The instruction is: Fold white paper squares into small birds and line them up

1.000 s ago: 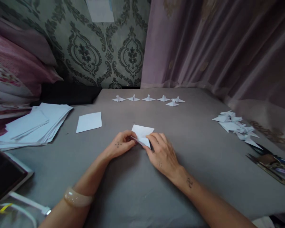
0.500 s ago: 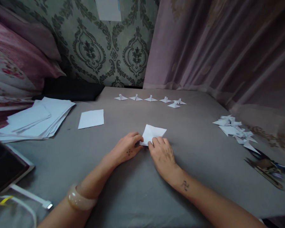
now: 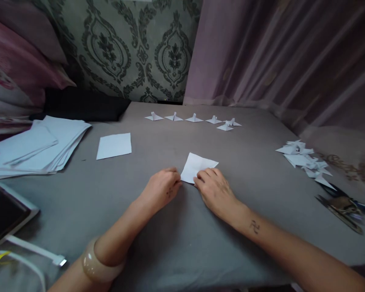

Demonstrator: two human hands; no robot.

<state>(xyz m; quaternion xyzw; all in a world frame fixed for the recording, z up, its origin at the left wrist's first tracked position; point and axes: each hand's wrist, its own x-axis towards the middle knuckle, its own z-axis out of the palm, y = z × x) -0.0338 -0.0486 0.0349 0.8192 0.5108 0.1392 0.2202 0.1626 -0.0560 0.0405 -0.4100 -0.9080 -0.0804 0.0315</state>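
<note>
A small white square of paper (image 3: 194,167) lies on the grey cloth in front of me, one corner pointing away. At its left corner my left hand (image 3: 164,185) is closed in a pinch, fingertips pressed together at the paper's edge. My right hand (image 3: 216,190) grips the lower right edge, fingers curled over it and the thumb low at the near side. Its fingers hide part of that side. To the left of my hands, apart from them, rests another white paper square (image 3: 114,146).
Several folded paper birds (image 3: 194,118) stand in a row at the back. A heap of folded paper (image 3: 304,159) and scissors (image 3: 339,215) lie at right. At left are a paper stack (image 3: 33,146), a dark-screened device (image 3: 6,213) and a white cable (image 3: 36,248).
The paper now looks flatter and more fully square than before. My right hand has shifted right, along the paper's edge, and my view has tilted slightly downward.
</note>
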